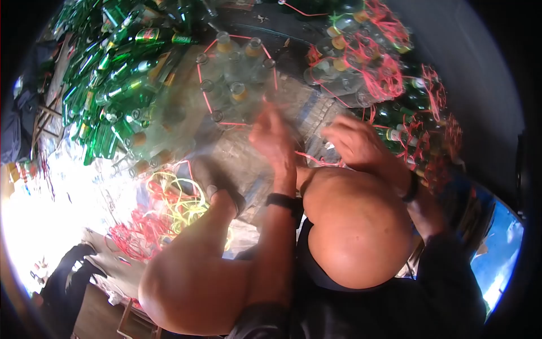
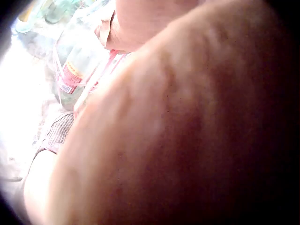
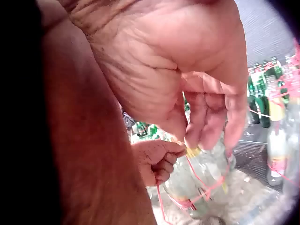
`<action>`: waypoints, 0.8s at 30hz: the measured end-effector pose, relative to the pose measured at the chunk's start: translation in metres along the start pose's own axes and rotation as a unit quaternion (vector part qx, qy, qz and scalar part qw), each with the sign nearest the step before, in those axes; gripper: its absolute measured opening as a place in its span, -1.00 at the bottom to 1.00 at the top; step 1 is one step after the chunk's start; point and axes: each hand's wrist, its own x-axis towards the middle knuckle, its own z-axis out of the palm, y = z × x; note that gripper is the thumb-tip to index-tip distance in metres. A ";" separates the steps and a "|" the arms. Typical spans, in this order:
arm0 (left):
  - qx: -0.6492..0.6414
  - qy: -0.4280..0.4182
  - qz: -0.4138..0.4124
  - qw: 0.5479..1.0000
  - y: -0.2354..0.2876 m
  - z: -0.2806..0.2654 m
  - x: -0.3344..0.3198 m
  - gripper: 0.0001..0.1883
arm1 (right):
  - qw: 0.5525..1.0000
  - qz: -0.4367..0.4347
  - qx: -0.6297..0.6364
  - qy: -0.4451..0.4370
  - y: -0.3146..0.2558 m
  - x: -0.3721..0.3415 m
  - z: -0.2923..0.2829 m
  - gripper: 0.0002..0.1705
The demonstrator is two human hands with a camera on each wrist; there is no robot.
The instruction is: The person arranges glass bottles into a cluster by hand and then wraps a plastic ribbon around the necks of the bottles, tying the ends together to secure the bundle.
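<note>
A cluster of clear glass bottles (image 1: 232, 70) stands upright in front of me, ringed by a pink string (image 1: 206, 101). My left hand (image 1: 274, 135) is at the near right side of the cluster. Its fingers curl round the string in the right wrist view, where a length hangs below the left hand (image 3: 157, 161). My right hand (image 1: 354, 142) is off to the right, blurred, with bent fingers. In the right wrist view the right hand's fingers (image 3: 213, 117) hang over the bottle tops (image 3: 201, 176) beside the left; I cannot tell whether they pinch the string.
Many green bottles (image 1: 113, 85) lie piled at the left. More bottles tied with pink string (image 1: 378, 73) stand at the right. Loose pink string (image 1: 141, 231) and yellow string (image 1: 178, 195) lie tangled by my foot. My bare knees (image 1: 355, 231) rise close under the arms.
</note>
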 end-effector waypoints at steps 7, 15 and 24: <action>0.103 0.038 0.122 0.986 -0.015 -0.009 -0.002 -0.67 | 0.974 -0.211 -0.076 0.025 -0.003 0.132 0.031 -0.81; 0.143 0.097 0.120 0.978 -0.018 -0.011 -0.005 -0.76 | 0.953 -0.160 -0.161 -0.201 -0.007 0.176 0.040 -0.86; 0.183 0.141 0.118 0.966 -0.022 -0.020 -0.004 -0.79 | 0.885 -0.090 -0.222 -0.399 -0.030 0.207 0.040 -0.78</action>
